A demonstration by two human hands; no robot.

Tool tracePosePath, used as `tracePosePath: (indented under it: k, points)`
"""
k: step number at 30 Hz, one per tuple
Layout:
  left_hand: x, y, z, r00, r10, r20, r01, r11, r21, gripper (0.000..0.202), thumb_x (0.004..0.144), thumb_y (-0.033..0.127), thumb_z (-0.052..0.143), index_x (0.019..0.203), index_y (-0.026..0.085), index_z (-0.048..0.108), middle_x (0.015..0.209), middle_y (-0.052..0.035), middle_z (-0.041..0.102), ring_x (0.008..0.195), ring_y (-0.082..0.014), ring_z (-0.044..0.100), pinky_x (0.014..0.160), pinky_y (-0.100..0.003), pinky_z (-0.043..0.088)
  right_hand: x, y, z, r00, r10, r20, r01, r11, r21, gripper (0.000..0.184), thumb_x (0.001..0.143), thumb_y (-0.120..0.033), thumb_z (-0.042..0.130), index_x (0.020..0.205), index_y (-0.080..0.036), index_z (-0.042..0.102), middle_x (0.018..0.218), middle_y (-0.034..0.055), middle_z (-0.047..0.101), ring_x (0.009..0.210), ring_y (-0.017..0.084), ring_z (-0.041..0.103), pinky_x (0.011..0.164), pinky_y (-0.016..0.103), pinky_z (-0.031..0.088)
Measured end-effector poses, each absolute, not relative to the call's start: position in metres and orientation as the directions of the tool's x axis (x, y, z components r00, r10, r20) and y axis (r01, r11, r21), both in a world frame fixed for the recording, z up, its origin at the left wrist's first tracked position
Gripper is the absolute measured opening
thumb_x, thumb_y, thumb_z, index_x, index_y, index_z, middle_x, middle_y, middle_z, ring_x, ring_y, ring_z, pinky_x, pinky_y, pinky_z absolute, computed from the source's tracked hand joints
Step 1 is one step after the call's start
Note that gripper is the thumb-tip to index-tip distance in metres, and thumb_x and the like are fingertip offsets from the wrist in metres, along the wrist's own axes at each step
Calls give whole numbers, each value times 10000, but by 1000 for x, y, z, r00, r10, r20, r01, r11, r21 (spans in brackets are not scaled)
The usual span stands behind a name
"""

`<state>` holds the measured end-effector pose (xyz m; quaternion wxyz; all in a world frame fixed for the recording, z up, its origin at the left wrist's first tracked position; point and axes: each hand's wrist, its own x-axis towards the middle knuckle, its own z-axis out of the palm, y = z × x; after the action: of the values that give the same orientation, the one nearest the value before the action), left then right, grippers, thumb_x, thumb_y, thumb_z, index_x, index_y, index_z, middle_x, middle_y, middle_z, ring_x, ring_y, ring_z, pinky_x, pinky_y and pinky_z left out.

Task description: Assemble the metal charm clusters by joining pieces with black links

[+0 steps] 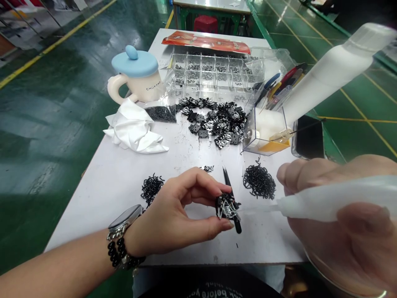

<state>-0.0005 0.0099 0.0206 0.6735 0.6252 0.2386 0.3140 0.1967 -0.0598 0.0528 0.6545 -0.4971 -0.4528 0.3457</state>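
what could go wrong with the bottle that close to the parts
The white squeeze bottle in the right hand points its nozzle at the black cluster pinched in the left hand, so any drip could land on it or the loose black clips nearby. The cluster could also slip and scatter among them.

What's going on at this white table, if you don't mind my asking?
A person is working with both hands. The left hand pinches a small cluster of black metal parts beside black tweezers, while the right hand holds a white squeeze bottle with its thin nozzle aimed at the cluster. More black parts lie in loose piles on the white table, with a clear compartment organizer beyond them.
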Motion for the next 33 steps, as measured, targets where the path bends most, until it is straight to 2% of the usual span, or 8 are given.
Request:
tracePosePath:
  k: [10, 13, 15, 17, 20, 24, 30, 33]
  points:
    - [-2, 8, 20, 694, 718, 57, -115, 32, 993, 342, 657, 38, 754, 894, 174, 549, 1019, -46, 672, 961, -162, 657, 855, -226, 551, 191, -55, 54, 375, 876, 302, -29, 337, -941, 196, 756, -354, 682, 730, -219, 543, 588, -24, 514, 534, 144, 454, 606, 361, 401]
    - [-2, 9, 20, 694, 719, 46, -109, 42, 993, 331, 662, 54, 752, 896, 165, 547, 1023, -68, 673, 948, -171, 660, 864, -253, 553, 195, -45, 46, 494, 762, 418, 54, 453, -890, 203, 781, -375, 667, 764, -216, 542, 634, -11, 522, 596, 162, 495, 643, 360, 421]
    - [-1, 8, 20, 709, 704, 25, -112, 78, 991, 321, 669, 71, 749, 891, 166, 538, 1041, -76, 670, 929, -165, 666, 862, -259, 554, 202, -35, 36, 533, 685, 496, 207, 462, -862, 167, 809, -354, 627, 815, -231, 516, 720, -7, 499, 651, 163, 512, 614, 333, 414]
    - [0, 6, 21, 742, 671, -7, -106, 127, 986, 315, 668, 99, 755, 881, 162, 531, 1061, -93, 666, 914, -166, 671, 844, -263, 560, 209, -23, 23, 438, 740, 511, 387, 357, -850, 167, 809, -330, 604, 813, -235, 467, 764, -16, 446, 647, 140, 493, 590, 306, 399]
    - [2, -1, 22, 809, 586, -55, -68, 185, 980, 321, 647, 140, 767, 874, 149, 540, 1066, -130, 669, 904, -186, 676, 809, -281, 569, 214, -7, 3, 245, 895, 372, 542, 192, -818, 231, 741, -270, 658, 741, -214, 433, 714, -25, 448, 653, 131, 472, 596, 283, 380]
    - [6, -12, 17, 883, 460, -87, -27, 236, 971, 363, 569, 165, 802, 848, 142, 572, 1047, -154, 689, 841, -205, 692, 794, -317, 569, 208, 6, -15, 179, 951, 254, 674, 70, -735, 257, 746, -243, 639, 844, -217, 403, 769, -10, 520, 701, 154, 545, 612, 283, 405]
    - [9, -19, 10, 924, 383, -15, -86, 244, 966, 327, 590, 247, 767, 827, 116, 585, 1023, -219, 695, 834, -269, 703, 810, -365, 558, 203, -6, -9, 120, 938, 327, 817, 94, -569, 356, 771, -339, 642, 981, -191, 395, 848, 49, 500, 719, 190, 508, 639, 336, 407]
    - [7, -20, 7, 942, 330, 61, -152, 257, 954, 243, 635, 206, 692, 824, 114, 570, 995, -204, 700, 841, -274, 703, 808, -355, 553, 192, -17, 4, -69, 928, 366, 837, 253, -485, 153, 835, -264, 560, 915, -186, 456, 866, 64, 484, 774, 192, 463, 701, 354, 397]
